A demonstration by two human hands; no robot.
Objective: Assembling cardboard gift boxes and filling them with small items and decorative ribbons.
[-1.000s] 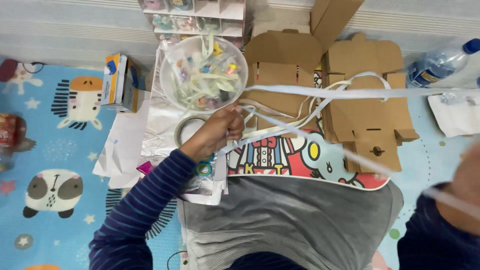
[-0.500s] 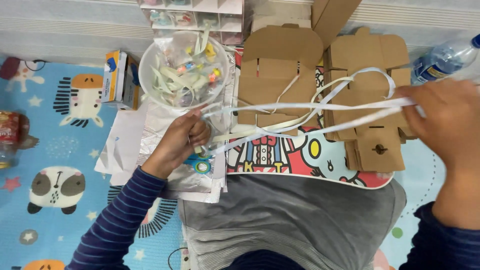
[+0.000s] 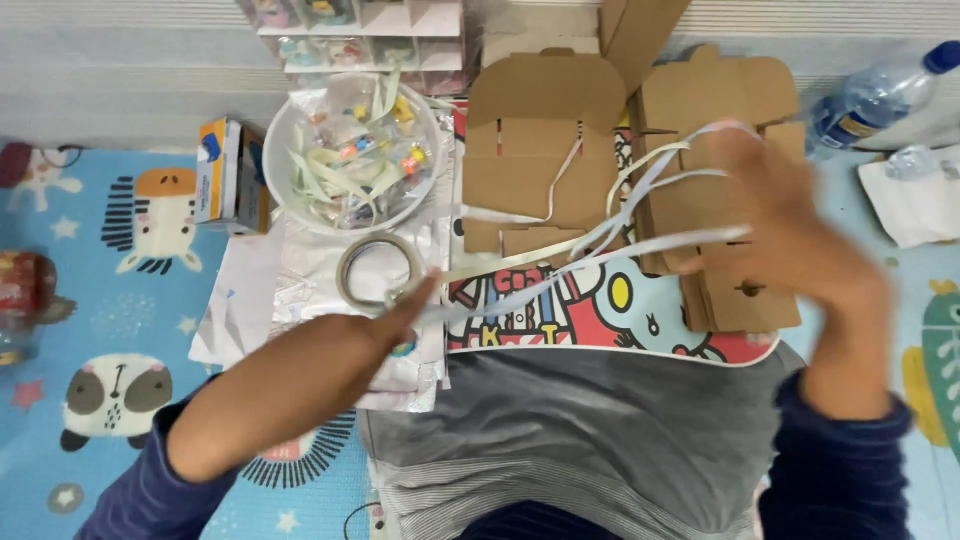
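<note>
Head camera looks down on a person seated at a cartoon-printed lap tray (image 3: 610, 320). The left hand (image 3: 395, 315), blurred, has its fingers pinched together on the near ends of several pale ribbon strips (image 3: 560, 265). The strips stretch across the tray and over flat cardboard boxes (image 3: 545, 150) to the right hand (image 3: 790, 240), whose fingers are blurred, so their state cannot be told; the strips loop around them. A tape roll (image 3: 378, 270) lies just beside the left hand, below a white bowl (image 3: 285, 185) of ribbon scraps.
</note>
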